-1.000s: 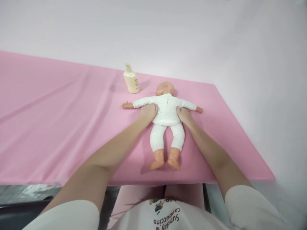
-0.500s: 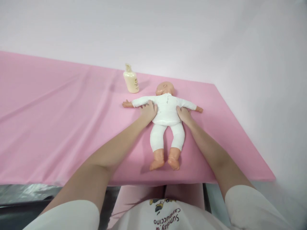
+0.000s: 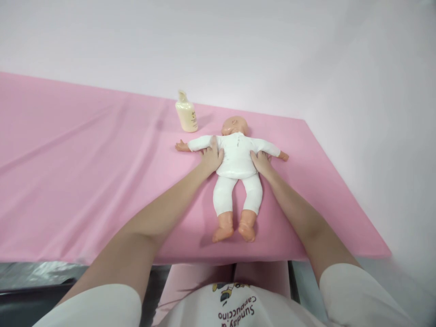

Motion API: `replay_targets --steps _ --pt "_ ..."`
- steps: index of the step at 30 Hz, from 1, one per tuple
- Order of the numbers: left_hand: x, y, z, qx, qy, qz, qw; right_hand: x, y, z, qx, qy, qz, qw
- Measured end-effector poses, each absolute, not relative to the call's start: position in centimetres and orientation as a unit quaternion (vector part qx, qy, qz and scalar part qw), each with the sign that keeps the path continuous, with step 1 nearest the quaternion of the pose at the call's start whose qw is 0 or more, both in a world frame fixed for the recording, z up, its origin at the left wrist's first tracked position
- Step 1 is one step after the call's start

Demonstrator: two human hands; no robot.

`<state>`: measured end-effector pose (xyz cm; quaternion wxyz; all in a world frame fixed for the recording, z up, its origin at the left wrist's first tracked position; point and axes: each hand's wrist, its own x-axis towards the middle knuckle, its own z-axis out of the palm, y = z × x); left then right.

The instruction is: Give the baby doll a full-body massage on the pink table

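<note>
Pink sheet (image 3: 85, 190) lies under my forearms. Between my hands lies one doll (image 3: 237, 175), on its back; left hand (image 3: 211, 158) and right hand (image 3: 261, 162) rest open, pressed flat to its sides. Uneven pressure could, I judge, roll it sideways. Beyond the left hand stands one bottle (image 3: 186, 116).

The bottle (image 3: 186, 117) label is too small to read; the shirt print (image 3: 236, 309) is cut off below.
</note>
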<state>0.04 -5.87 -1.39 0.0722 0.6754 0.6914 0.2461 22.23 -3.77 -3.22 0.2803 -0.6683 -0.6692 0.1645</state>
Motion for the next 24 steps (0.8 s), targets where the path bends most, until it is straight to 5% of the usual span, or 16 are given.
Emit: replay_targets --steps 24 --pt "-1.3 -4.3 -2.9 0.713 0.610 0.299 0.171 23.5 -3.1 -3.7 -0.615 -0.676 0.260 0.311"
